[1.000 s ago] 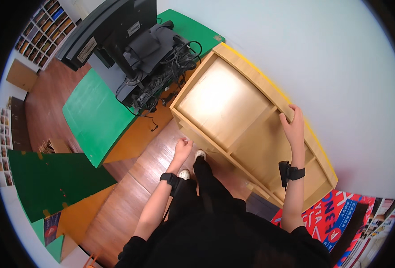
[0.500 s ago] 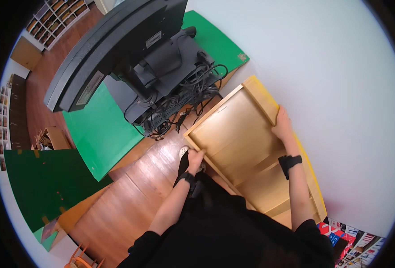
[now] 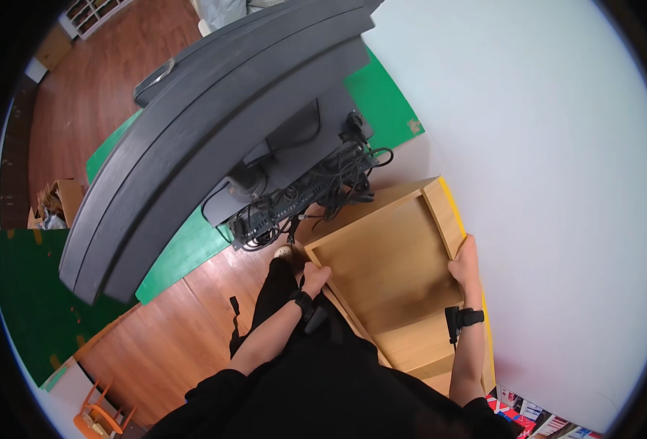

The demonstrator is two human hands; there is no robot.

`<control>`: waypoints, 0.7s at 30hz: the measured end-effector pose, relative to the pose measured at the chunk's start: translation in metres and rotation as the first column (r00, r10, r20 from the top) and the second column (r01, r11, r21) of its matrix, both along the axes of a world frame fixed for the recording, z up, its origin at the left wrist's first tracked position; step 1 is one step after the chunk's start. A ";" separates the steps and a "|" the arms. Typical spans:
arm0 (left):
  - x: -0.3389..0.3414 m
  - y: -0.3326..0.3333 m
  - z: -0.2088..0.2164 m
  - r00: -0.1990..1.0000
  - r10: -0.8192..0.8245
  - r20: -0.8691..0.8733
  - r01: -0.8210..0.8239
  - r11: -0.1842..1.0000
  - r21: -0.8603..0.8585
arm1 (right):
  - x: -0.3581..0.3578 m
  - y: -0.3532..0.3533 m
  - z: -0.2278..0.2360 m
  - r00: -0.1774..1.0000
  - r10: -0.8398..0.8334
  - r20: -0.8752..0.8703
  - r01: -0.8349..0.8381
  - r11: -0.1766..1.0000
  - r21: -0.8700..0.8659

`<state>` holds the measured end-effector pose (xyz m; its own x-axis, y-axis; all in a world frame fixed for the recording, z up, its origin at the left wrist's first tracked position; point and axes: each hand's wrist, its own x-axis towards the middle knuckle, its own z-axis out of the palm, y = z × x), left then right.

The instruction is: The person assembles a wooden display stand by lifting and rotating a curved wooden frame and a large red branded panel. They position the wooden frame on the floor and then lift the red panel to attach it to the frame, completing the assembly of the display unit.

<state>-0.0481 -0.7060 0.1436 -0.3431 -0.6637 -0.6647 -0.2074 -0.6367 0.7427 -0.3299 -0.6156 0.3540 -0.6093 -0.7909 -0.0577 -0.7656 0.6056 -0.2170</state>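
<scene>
A light wooden open-fronted shelf unit (image 3: pixel 382 263) with a yellow strip along its right edge stands tilted in front of me, close by the white wall. Its bare back panel and an inner board face up toward me. My left hand (image 3: pixel 315 278) is closed on the upper part of its left side edge. On the opposite side, my right hand (image 3: pixel 467 265) grips the yellow-edged side panel, fingers wrapped over the outer edge. My body and right forearm cover the lower part of the unit.
A large black monitor (image 3: pixel 228 132) and a tangle of black cables (image 3: pixel 338 183) stand on a green-topped table (image 3: pixel 389 110) ahead. The white wall (image 3: pixel 557 183) rises on the right. An orange chair (image 3: pixel 93 421) and dark green board (image 3: pixel 23 293) are at left.
The view has shifted toward the monitor, which fills more of it. The shelf unit and both gripping hands sit lower in the picture, and the unit's top end face shows more.
</scene>
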 end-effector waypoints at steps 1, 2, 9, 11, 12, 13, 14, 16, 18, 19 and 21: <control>-0.006 -0.003 -0.001 0.999 0.011 -0.041 -0.011 1.000 -0.013 | -0.003 -0.001 0.001 1.000 -0.016 0.014 0.016 1.000 0.012; -0.010 -0.003 0.001 0.997 0.006 -0.076 -0.008 1.000 -0.022 | -0.010 0.003 -0.002 1.000 -0.022 0.019 0.021 1.000 0.012; -0.048 -0.013 -0.020 0.998 -0.070 -0.008 0.070 0.989 0.132 | -0.048 0.002 -0.010 0.992 -0.119 -0.029 0.120 0.992 0.046; -0.052 -0.013 -0.012 0.999 -0.033 -0.010 0.034 0.987 0.160 | -0.049 0.004 -0.008 0.992 -0.112 -0.060 0.116 0.990 0.077; -0.051 -0.014 -0.007 0.999 -0.034 0.040 0.026 0.982 0.190 | -0.046 0.006 -0.011 0.988 -0.098 -0.115 0.107 0.992 0.071; -0.052 -0.016 0.000 0.995 -0.043 0.087 0.024 0.978 0.208 | -0.044 0.009 -0.013 0.980 -0.093 -0.175 0.105 0.993 0.060; -0.052 -0.016 -0.004 0.996 -0.002 0.087 -0.017 0.975 0.220 | -0.042 0.009 -0.013 0.969 -0.085 -0.234 0.100 0.994 0.052; -0.045 -0.014 -0.017 0.996 -0.035 0.085 0.027 0.995 0.092 | -0.042 0.010 -0.015 0.956 -0.093 -0.277 0.091 0.996 -0.021; -0.038 -0.015 -0.021 0.952 -0.284 0.113 0.305 0.903 -0.302 | -0.046 0.013 -0.004 0.965 -0.135 -0.225 0.121 0.990 -0.078; -0.034 -0.020 -0.030 0.924 -0.358 0.136 0.382 0.856 -0.348 | -0.047 0.018 -0.005 0.959 -0.168 -0.227 0.143 0.982 -0.123; -0.025 -0.030 -0.048 0.922 -0.370 0.118 0.388 0.889 -0.243 | -0.046 0.022 -0.009 0.962 -0.174 -0.212 0.105 0.948 -0.301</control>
<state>-0.0727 -0.7363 0.0958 -0.5639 -0.6421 -0.5194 -0.4491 -0.2894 0.8453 -0.3758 -0.5931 0.3454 -0.6839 -0.6589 0.3134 -0.7273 0.6495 -0.2218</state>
